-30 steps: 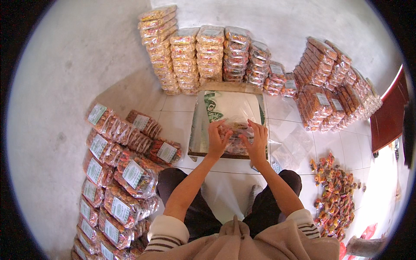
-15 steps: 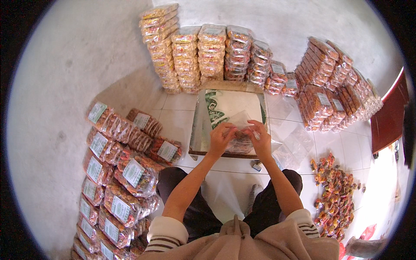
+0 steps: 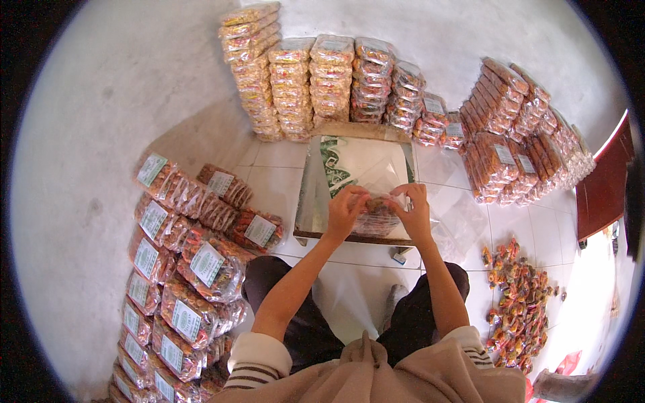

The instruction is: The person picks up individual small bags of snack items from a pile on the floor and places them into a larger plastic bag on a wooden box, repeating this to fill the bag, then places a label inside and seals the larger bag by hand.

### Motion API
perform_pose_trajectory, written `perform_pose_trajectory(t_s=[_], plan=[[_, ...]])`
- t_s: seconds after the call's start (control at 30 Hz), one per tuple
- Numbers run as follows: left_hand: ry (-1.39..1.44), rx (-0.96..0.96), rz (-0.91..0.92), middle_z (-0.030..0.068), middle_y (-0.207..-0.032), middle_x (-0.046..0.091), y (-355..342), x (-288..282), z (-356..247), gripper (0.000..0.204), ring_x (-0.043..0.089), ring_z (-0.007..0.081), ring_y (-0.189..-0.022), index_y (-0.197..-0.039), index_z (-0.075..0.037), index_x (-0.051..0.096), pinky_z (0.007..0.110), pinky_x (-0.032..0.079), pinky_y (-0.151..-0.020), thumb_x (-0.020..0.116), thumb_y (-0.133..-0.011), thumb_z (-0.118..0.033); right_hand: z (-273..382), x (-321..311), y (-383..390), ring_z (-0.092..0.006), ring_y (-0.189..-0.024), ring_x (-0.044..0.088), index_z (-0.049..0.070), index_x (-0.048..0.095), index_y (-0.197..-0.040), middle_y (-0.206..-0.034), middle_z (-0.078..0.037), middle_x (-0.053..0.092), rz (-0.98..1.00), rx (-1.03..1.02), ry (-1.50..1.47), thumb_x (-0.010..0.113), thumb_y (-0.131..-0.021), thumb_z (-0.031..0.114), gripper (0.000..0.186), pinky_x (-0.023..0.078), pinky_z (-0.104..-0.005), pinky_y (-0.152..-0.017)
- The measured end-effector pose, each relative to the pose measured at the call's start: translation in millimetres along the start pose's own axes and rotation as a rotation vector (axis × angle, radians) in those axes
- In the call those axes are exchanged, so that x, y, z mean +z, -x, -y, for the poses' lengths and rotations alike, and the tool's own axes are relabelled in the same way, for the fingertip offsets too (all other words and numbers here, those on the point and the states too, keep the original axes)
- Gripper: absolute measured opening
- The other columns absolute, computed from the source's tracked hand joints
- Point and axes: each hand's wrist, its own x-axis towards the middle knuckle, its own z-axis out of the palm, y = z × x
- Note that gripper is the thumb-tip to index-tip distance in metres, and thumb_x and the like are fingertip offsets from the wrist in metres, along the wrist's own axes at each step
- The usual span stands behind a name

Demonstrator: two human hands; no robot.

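Observation:
A clear plastic bag (image 3: 376, 224) with brownish-red contents rests near the front edge of a low table (image 3: 312, 195). Its loose, see-through upper part spreads over the tabletop behind my fingers. At the bag's left side, my left hand (image 3: 345, 209) is closed, thumb and fingers pinching the film. My right hand (image 3: 414, 211) grips the right side of the bag's mouth, fingers bent inward. The exact contents blur under the shiny plastic. Beneath the bag lies a whitish sheet (image 3: 373, 158) with a green pattern.
Packed bags (image 3: 330, 80) stand in tall stacks along the back wall. More labelled packs (image 3: 186, 321) are piled at my left, and brown packs (image 3: 494, 158) at the right. Clear film bags (image 3: 463, 221) lie on the tiles beside the table. Loose wrapped pieces (image 3: 521, 305) form a heap at right.
My right hand has shifted slightly to the right and its fingers have moved on the bag's mouth. My left hand stays nearly in place. The view has tilted a little.

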Motion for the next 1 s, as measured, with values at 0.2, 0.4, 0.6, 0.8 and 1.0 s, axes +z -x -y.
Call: perform_pose_trajectory(t_s=[0.2,0.4,0.6,0.8,1.0], plan=[[-0.269,0.374,0.031,0.0075,-0.075,0.058,-7.3,-4.7,8.7,0.019,0.057,0.0228,-0.068,-0.080,-0.003,0.058,0.031,0.045,-0.059,0.071,-0.069,-0.011,7.4,1.4,-0.7,-0.0215,-0.087,0.050,0.008,0.063,-0.082,-0.084,-0.003,0.059,0.038,-0.038,0.036,0.069,-0.067,0.010,0.016,0.040,-0.0309,-0.079],[-0.330,0.503,0.072,0.0062,-0.072,0.057,-10.0,-3.4,6.2,0.016,0.056,0.0240,-0.068,-0.076,-0.003,0.058,0.032,0.045,-0.060,0.071,-0.068,-0.010,6.6,-3.1,-8.3,-0.0220,-0.089,0.050,0.008,0.063,-0.087,-0.085,-0.003,0.059,0.042,-0.037,-0.008,0.069,-0.067,0.009,0.020,0.040,-0.0319,-0.080],[-0.208,0.371,0.092,0.0090,-0.091,0.057,-8.4,-7.3,13.9,0.035,0.055,0.0229,-0.077,-0.098,-0.005,0.055,0.031,0.046,-0.067,0.071,-0.068,-0.012,3.1,-1.6,-3.5,-0.0222,-0.093,0.046,0.011,0.065,-0.086,-0.094,-0.003,0.057,0.120,-0.081,-0.023,0.072,-0.063,0.011,0.025,0.038,-0.0330,-0.081],[-0.599,0.522,-0.165,0.0096,-0.105,0.053,-19.8,-8.1,-1.0,0.078,0.054,0.0210,-0.092,-0.127,-0.007,0.034,0.032,0.044,-0.080,0.076,-0.065,-0.028,15.0,-2.4,-6.5,-0.0250,-0.100,0.039,0.012,0.066,-0.079,-0.111,-0.003,0.051,0.103,-0.095,0.044,0.074,-0.061,0.012,0.019,0.035,-0.0348,-0.085],[-0.076,0.065,0.200,0.0084,-0.089,0.058,-20.1,-9.1,-8.3,0.062,0.055,0.0171,-0.082,-0.118,-0.004,0.047,0.030,0.048,-0.069,0.074,-0.068,-0.028,7.8,-0.1,-10.6,-0.0276,-0.106,0.036,0.012,0.066,-0.076,-0.122,-0.004,0.046,0.096,-0.167,0.024,0.074,-0.061,0.012,0.017,0.033,-0.0374,-0.089]])
